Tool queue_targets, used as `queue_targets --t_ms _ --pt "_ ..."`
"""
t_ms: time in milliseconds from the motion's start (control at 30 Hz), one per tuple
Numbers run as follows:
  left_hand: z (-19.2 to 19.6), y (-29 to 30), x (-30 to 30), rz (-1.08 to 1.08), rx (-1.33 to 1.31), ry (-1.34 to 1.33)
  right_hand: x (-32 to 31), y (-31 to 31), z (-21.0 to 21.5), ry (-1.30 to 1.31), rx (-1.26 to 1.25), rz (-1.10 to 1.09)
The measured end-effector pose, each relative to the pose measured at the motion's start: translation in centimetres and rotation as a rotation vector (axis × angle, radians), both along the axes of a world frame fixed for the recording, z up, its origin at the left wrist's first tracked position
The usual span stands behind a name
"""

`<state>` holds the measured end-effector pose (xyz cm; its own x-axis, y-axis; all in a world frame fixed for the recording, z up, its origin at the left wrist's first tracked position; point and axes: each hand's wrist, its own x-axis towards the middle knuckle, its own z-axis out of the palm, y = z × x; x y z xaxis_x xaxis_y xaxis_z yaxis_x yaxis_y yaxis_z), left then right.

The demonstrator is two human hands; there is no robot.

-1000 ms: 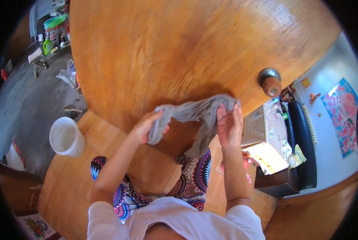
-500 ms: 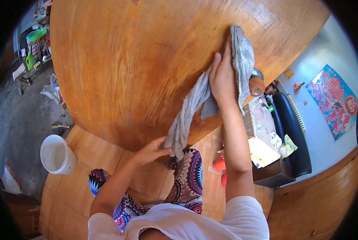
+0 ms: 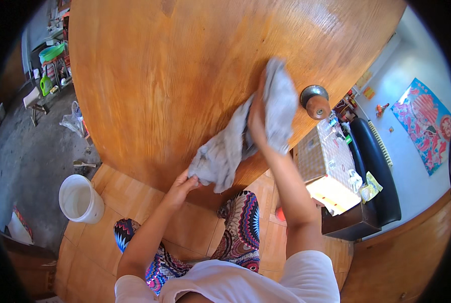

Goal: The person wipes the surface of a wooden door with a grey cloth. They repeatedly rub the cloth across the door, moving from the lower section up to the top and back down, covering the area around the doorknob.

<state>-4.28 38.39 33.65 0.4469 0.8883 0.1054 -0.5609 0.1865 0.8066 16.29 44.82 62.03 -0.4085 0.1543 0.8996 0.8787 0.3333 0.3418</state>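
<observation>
A large brown wooden door (image 3: 155, 86) fills the upper middle of the head view. Against its face lies a grey cloth (image 3: 220, 156), stretched slantwise between both hands. My left hand (image 3: 181, 190) pinches the lower end of the cloth near the door's bottom edge. Higher up, my right hand (image 3: 257, 123) holds the upper part against the wood, and a fold of cloth covers much of it; its fingers are partly hidden and blurred. A round wooden doorknob (image 3: 317, 103) on a dark metal base sits just right of the right hand.
A white bucket (image 3: 81, 199) stands on the tiled floor (image 3: 84, 242) at left, with a brush (image 3: 84, 164) beyond it. To the right are a box-like table with a checked cover (image 3: 316, 154), a black sofa (image 3: 382, 177) and a colourful poster (image 3: 423, 123).
My right hand has moved left and down with the cloth, away from the doorknob, which now shows fully. My left hand has shifted slightly left and up, still gripping the cloth's lower end.
</observation>
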Motion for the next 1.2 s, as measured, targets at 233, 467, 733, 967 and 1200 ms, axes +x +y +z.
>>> queue_targets --t_ms 233,467,733,967,1200 --pt "2.8 -1.4 -1.0 -0.084 -0.108 -0.268 0.1 -1.7 1.9 -0.079 -0.037 -0.115" --pt "1.9 0.3 -1.6 -0.010 -0.012 -0.160 -0.7 0.3 4.2 0.105 0.253 -0.017" --pt "2.5 -1.0 -1.4 0.014 0.014 -0.151 -1.1 -2.4 4.2 0.022 -0.104 -0.085" --pt "2.2 -0.6 -0.7 -0.024 0.077 -0.239 0.2 -0.8 10.5 -0.051 0.105 0.033" --pt "2.2 -1.3 -0.5 -0.097 0.084 -0.024 4.7 -2.4 12.8 -0.208 -0.025 0.109"
